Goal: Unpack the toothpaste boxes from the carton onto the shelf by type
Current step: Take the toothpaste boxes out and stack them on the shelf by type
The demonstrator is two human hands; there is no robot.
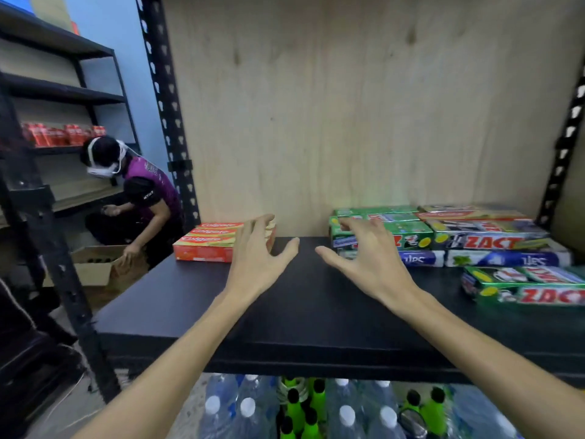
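Counting three red Colgate boxes [207,240] on the shelf [304,299]; my left hand [256,255] hides their ends, right hand [364,258] beside it, fingers spread, empty.

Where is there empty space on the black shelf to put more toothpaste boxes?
The widest bare patch of the shelf runs down the middle, between the red boxes at the back left and the green boxes on the right. The front left corner is bare too. The right side is crowded, with stacked boxes nearly to the front edge.
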